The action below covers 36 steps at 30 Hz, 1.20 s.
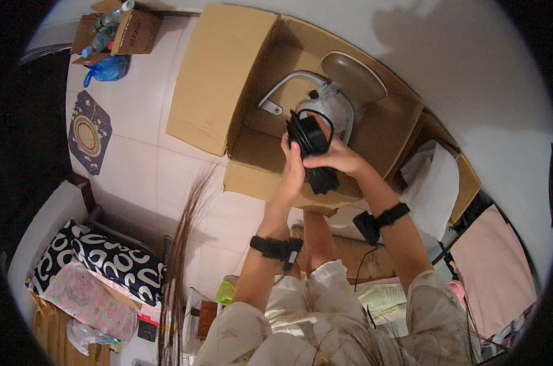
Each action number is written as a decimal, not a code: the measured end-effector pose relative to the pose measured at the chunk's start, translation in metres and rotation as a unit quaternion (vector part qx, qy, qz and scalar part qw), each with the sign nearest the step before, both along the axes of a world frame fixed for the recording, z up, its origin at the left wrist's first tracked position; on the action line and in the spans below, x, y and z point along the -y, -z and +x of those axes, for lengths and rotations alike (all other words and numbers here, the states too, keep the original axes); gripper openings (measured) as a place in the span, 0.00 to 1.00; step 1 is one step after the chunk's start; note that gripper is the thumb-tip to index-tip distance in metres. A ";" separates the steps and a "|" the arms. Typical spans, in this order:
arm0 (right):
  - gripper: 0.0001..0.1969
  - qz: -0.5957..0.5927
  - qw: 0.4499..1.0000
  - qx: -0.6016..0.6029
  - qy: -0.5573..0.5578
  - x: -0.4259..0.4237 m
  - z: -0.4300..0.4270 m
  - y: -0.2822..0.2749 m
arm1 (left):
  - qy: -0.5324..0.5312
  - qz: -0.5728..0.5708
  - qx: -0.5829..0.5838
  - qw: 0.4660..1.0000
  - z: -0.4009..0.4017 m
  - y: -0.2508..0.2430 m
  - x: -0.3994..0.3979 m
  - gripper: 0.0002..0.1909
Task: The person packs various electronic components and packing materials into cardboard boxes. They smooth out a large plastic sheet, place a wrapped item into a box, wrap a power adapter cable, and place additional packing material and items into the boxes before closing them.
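Both of my hands hold a bundle of black cable (pixel 300 137) with a black blocky part, perhaps a power adapter. My left hand (pixel 293 168) grips it from the left side, thumb pointing up along it. My right hand (pixel 343 158) wraps it from the right, with some fingers hidden behind. One cable loop arches over the right fingers. Beneath the bundle stands a large open cardboard box (pixel 212 82). Inside it lie a light curved arm (pixel 295 77), a grey-brown oval pad (pixel 352 75) and a rounded part under clear plastic (pixel 324 103), partly covered by my hands.
A wall (pixel 496 91) rises behind the box. Right of it are white sheeting (pixel 434 183) and a pink cloth (pixel 491 274). At upper left stand a carton of bottles (pixel 137 34) and a blue bag (pixel 109 68). A patterned mat (pixel 91 132) lies on the tiled floor (pixel 134 155).
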State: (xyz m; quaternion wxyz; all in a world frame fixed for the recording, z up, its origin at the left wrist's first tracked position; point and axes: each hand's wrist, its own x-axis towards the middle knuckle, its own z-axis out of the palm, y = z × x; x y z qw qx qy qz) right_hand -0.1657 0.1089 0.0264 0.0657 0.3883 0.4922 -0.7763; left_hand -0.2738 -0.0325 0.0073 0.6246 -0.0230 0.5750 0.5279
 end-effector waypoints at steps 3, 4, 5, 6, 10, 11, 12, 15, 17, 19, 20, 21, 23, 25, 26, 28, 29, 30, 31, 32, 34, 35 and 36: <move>0.63 -0.068 0.994 -0.023 0.085 -0.005 -0.016 0.042 | 0.053 -0.005 -0.062 0.997 -0.040 0.019 -0.042 0.46; 0.61 -0.063 0.991 -0.038 0.108 -0.010 -0.027 0.050 | 0.067 -0.007 -0.078 0.995 -0.054 0.023 -0.060 0.47; 0.58 -0.063 0.989 -0.050 0.127 -0.015 -0.041 0.057 | 0.065 0.001 -0.084 0.994 -0.069 0.029 -0.073 0.47; 0.56 -0.061 0.985 -0.063 0.151 -0.021 -0.050 0.065 | 0.074 0.007 -0.105 0.992 -0.077 0.034 -0.082 0.47; 0.42 -0.137 0.963 -0.018 0.232 -0.050 -0.085 0.103 | 0.101 0.018 -0.158 0.982 -0.115 0.068 -0.122 0.49; 0.38 -0.169 0.950 -0.014 0.261 -0.055 -0.095 0.117 | 0.131 -0.003 -0.151 0.980 -0.127 0.088 -0.137 0.50; 0.34 -0.199 0.936 -0.017 0.290 -0.058 -0.104 0.133 | 0.162 -0.027 -0.146 0.976 -0.140 0.108 -0.147 0.52; 0.21 -0.281 0.843 -0.036 0.456 -0.064 -0.100 0.177 | 0.255 -0.024 -0.129 0.958 -0.135 0.133 -0.163 0.51; 0.19 -0.320 0.789 -0.050 0.523 -0.067 -0.112 0.200 | 0.285 -0.032 -0.176 0.942 -0.137 0.143 -0.164 0.49; 0.20 -0.308 0.783 -0.058 0.537 -0.079 -0.112 0.230 | 0.292 -0.026 -0.233 0.927 -0.130 0.147 -0.160 0.47; 0.20 -0.289 0.797 -0.073 0.525 -0.082 -0.119 0.244 | 0.293 -0.025 -0.255 0.921 -0.132 0.145 -0.153 0.47; 0.20 -0.280 0.805 -0.056 0.520 -0.083 -0.124 0.258 | 0.328 -0.080 -0.325 0.883 -0.129 0.137 -0.141 0.44; 0.21 -0.150 0.865 -0.124 0.463 -0.077 -0.124 0.295 | 0.326 -0.075 -0.379 0.863 -0.119 0.100 -0.123 0.30; 0.21 0.130 0.868 -0.284 0.387 -0.076 -0.092 0.343 | 0.275 0.032 -0.371 0.886 -0.104 0.037 -0.116 0.18; 0.21 0.017 0.893 -0.144 0.427 -0.111 -0.059 0.369 | 0.247 0.104 -0.366 0.891 -0.099 0.001 -0.118 0.13; 0.23 -0.237 0.826 -0.068 0.506 -0.083 -0.127 0.358 | 0.228 0.117 -0.480 0.839 -0.138 -0.045 -0.087 0.10; 0.24 -0.347 0.760 -0.025 0.549 -0.076 -0.164 0.340 | 0.211 0.177 -0.562 0.780 -0.157 -0.064 -0.073 0.08; 0.25 -0.302 0.813 -0.006 0.498 -0.090 -0.153 0.342 | 0.181 0.255 -0.621 0.719 -0.165 -0.074 -0.066 0.06; 0.26 -0.284 0.837 0.002 0.467 -0.093 -0.154 0.344 | 0.281 0.231 -0.596 0.716 -0.183 -0.112 -0.063 0.09; 0.27 -0.260 0.860 0.015 0.438 -0.098 -0.148 0.347 | 0.377 0.210 -0.564 0.704 -0.201 -0.145 -0.059 0.14; 0.27 -0.197 0.862 0.007 0.468 -0.104 -0.131 0.351 | 0.565 0.055 -0.395 0.722 -0.219 -0.203 -0.067 0.26; 0.27 -0.174 0.861 0.004 0.478 -0.108 -0.123 0.352 | 0.499 0.011 -0.311 0.809 -0.221 -0.206 -0.061 0.25; 0.27 -0.102 0.886 0.160 0.423 -0.116 -0.126 0.351 | 0.423 -0.038 -0.226 0.877 -0.221 -0.214 -0.058 0.24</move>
